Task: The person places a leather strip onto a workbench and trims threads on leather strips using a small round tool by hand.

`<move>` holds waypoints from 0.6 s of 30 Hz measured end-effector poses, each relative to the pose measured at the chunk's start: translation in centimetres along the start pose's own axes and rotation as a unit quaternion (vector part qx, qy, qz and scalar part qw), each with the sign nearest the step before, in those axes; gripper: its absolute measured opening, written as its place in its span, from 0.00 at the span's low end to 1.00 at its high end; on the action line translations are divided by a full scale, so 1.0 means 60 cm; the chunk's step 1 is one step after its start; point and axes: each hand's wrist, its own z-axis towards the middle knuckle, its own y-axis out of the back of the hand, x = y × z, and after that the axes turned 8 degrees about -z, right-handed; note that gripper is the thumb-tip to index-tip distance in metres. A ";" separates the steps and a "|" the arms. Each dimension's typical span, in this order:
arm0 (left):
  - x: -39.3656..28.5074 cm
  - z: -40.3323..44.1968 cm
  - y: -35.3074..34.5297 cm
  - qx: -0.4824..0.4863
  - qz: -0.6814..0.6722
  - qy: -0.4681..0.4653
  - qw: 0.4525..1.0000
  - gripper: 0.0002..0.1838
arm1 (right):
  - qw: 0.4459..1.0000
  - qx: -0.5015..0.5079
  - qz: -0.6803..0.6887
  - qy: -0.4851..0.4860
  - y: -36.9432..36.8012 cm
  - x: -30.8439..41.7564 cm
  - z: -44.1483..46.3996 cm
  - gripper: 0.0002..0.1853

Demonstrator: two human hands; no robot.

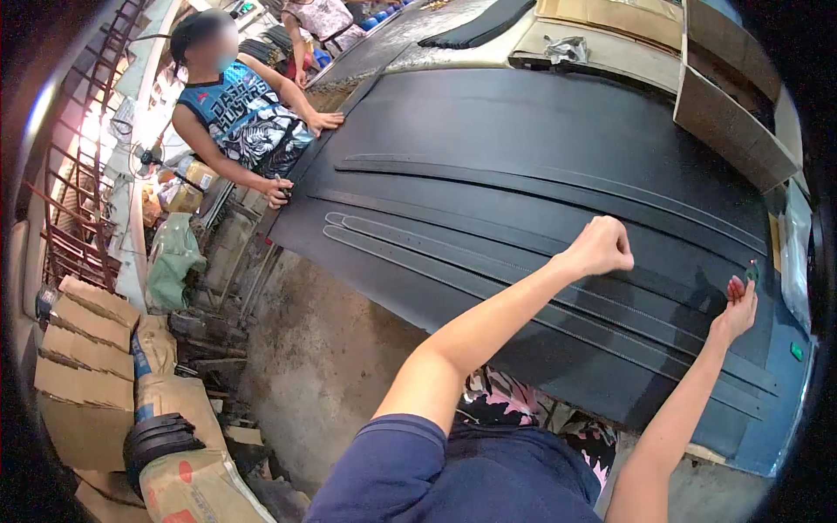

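My left hand (602, 247) is over the middle of a large black sheet (523, 122), its fingers curled together; whatever it may hold is hidden. Toward the sheet's right end, my right hand (739, 305) has its fingers bent around a small green lighter-like object (752, 273). Long dark strips with stitched edges lie lengthwise across the sheet. One curved strip (453, 177) runs beyond my left hand, and narrower strips (418, 255) with rounded left ends lie nearer to me.
A co-worker (244, 113) at the sheet's left end rests both hands by its edge. Another person (323, 26) is behind. Cardboard boxes (732, 122) stand at the far right. Stacked cardboard (83, 349) and sacks (192, 436) are at lower left. A green item (797, 351) lies right.
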 end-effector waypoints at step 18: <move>0.031 -0.077 -0.015 -0.005 0.181 -0.127 0.975 0.18 | 0.995 -0.008 0.092 -0.034 0.035 0.002 0.025 0.14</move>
